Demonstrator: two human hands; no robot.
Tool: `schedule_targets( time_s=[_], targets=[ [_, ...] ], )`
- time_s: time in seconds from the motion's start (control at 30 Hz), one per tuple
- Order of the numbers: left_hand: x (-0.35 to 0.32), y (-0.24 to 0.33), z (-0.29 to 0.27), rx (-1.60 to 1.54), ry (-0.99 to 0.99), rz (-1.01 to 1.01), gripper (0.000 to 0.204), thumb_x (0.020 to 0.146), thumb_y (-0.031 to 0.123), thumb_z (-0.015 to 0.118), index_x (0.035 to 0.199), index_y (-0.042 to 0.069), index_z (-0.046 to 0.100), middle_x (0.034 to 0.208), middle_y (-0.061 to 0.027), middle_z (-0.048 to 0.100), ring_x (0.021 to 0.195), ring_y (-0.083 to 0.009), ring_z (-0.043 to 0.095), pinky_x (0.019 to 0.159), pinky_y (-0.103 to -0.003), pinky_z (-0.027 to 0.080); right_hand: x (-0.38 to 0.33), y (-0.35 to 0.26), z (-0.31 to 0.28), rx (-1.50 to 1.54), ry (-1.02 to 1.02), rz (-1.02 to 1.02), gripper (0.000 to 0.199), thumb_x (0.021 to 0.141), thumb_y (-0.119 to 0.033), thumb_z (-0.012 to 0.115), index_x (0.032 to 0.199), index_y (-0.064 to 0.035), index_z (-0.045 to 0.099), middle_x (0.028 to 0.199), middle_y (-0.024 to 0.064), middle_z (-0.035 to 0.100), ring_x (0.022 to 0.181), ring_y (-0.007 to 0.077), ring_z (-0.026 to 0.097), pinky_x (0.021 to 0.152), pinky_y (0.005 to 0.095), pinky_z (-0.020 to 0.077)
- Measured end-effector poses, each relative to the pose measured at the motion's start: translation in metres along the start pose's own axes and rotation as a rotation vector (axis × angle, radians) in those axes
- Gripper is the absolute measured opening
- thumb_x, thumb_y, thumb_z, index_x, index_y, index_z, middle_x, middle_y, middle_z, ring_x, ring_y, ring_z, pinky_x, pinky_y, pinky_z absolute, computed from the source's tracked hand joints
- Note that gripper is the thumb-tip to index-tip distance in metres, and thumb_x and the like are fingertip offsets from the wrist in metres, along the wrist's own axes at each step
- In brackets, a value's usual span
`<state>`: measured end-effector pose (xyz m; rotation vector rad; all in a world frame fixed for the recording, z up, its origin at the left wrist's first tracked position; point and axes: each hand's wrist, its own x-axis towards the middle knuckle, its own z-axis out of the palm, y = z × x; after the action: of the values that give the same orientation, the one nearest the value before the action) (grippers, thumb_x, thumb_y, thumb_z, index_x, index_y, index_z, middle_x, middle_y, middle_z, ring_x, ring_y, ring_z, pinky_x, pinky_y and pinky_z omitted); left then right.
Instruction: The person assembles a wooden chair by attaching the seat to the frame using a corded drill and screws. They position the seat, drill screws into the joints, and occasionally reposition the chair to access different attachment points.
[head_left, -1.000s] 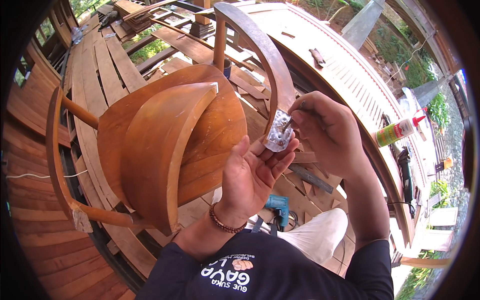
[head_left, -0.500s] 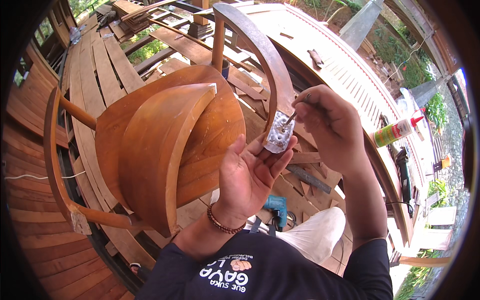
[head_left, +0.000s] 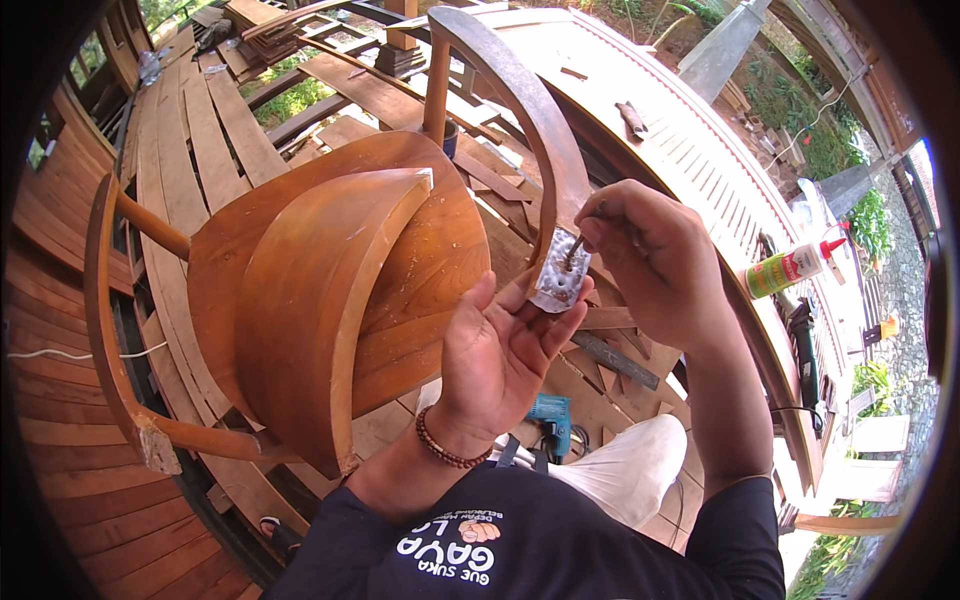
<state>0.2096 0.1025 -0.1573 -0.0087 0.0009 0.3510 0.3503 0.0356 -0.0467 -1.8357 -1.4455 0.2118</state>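
A wooden chair with a broad curved backrest lies tilted in front of me. One curved armrest arches toward me, and its end face is coated in something white and glossy with several dark holes. My left hand is palm up beneath that end, fingers extended and touching it, thumb apart. Between thumb and fingers, my right hand pinches a thin dark metal rod, whose lower tip rests on the white face. The opposite armrest has a rough pale end at the lower left.
A glue bottle with a red cap lies on the ledge at right. Below my hands are a blue power drill and a dark grey bar. Loose planks and wood scraps cover the floor. A white cable runs at left.
My right hand has shifted slightly down and left, bringing the rod's tip lower on the white face. My left hand and the chair have barely moved.
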Motion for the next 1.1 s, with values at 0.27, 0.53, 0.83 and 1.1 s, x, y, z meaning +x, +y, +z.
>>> schedule_targets(
  time_s=[0.27,0.53,0.83,1.1],
  targets=[
    [0.002,0.0,0.0,0.015,0.006,0.016,0.064,0.105,0.042,0.034,0.14,-0.011,0.038,0.139,-0.024,0.051,0.13,-0.03,0.052,0.113,-0.038,0.043,0.0,-0.001,-0.002,-0.018,-0.005,-0.021,0.007,0.088,-0.005,0.065,0.093,0.0002,0.062,0.078,0.0146,0.062,0.069,0.029,0.061,0.064,0.0362,0.0483],
    [0.003,0.0,-0.003,-0.01,-0.025,0.021,0.063,0.105,0.041,0.035,0.14,-0.012,0.038,0.138,-0.0234,0.052,0.131,-0.0308,0.051,0.114,-0.039,0.042,0.005,0.003,-0.006,-0.131,-0.071,-0.18,0.004,0.09,0.0,0.062,0.093,0.0,0.064,0.077,0.0057,0.061,0.07,0.011,0.057,0.064,0.0276,0.0477],
    [0.005,0.002,-0.003,-0.033,0.002,0.007,0.061,0.105,0.039,0.036,0.138,-0.012,0.04,0.137,-0.0231,0.053,0.131,-0.0319,0.051,0.114,-0.04,0.042,0.006,0.001,-0.004,-0.009,-0.073,-0.032,0.009,0.086,-0.005,0.068,0.089,0.0008,0.063,0.072,0.0132,0.061,0.062,0.0226,0.061,0.059,0.0334,0.0489],
    [0.009,0.002,-0.011,-0.073,-0.033,0.009,0.056,0.105,0.033,0.037,0.135,-0.014,0.041,0.136,-0.0281,0.052,0.129,-0.036,0.052,0.114,-0.043,0.043,0.01,0.013,-0.011,0.012,-0.165,-0.083,0.004,0.091,-0.002,0.064,0.094,0.0005,0.064,0.077,0.0027,0.06,0.068,0.0075,0.055,0.064,0.0247,0.0468]
  ],
)
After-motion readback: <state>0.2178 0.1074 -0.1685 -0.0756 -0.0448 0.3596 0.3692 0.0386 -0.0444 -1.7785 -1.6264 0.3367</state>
